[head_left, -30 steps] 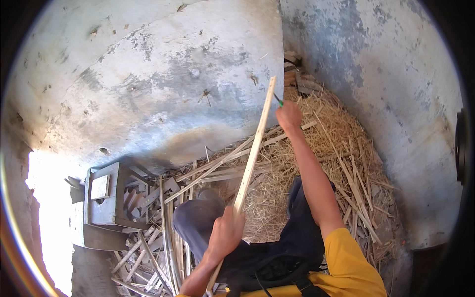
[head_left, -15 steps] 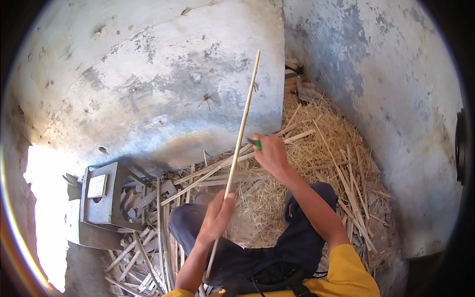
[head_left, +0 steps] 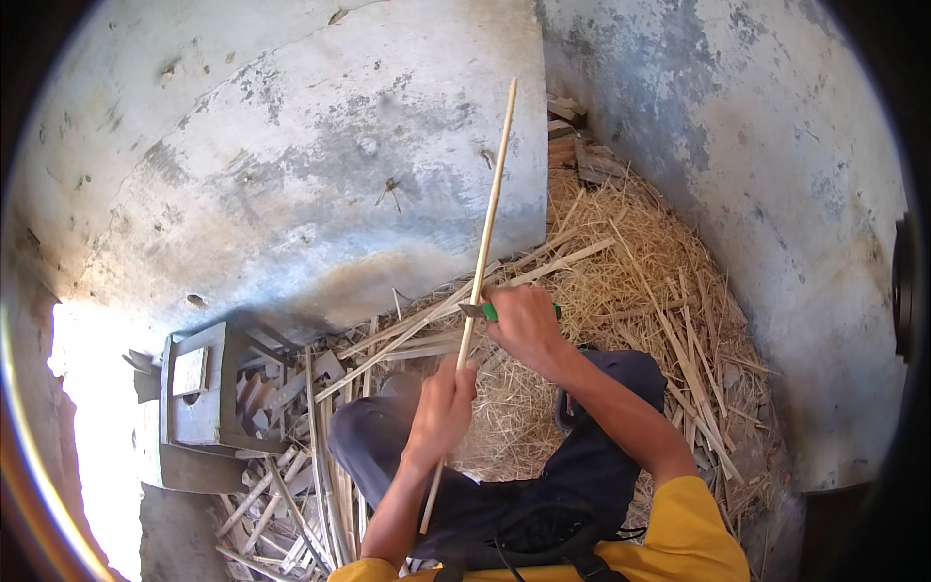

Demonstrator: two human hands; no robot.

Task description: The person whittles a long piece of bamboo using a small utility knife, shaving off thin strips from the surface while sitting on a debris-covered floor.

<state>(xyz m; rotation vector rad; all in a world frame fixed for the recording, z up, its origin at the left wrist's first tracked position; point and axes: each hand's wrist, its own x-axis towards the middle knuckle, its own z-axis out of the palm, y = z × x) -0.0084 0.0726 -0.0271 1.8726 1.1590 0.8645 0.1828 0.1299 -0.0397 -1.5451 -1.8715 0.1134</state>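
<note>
A long, thin, pale wooden stick (head_left: 492,204) slants up and away from my lap, its lower end above my left thigh. My left hand (head_left: 441,412) is wrapped round its lower part. In my right hand (head_left: 526,330) is a knife (head_left: 490,311) with a green handle and a short dark blade. The blade lies across the stick, a little above my left hand. My right thumb is close to the stick at that spot; whether it presses on it I cannot tell.
Shavings (head_left: 650,262) and split strips pile up at the right, along the wall. A grey wooden box (head_left: 202,383) stands at the left near a bright opening. Loose sticks (head_left: 291,504) lie at my left. A weathered wall (head_left: 320,165) rises ahead.
My right hand has moved down and closer, bringing the knife blade onto the stick. My left hand has shifted slightly up and right with the stick.
</note>
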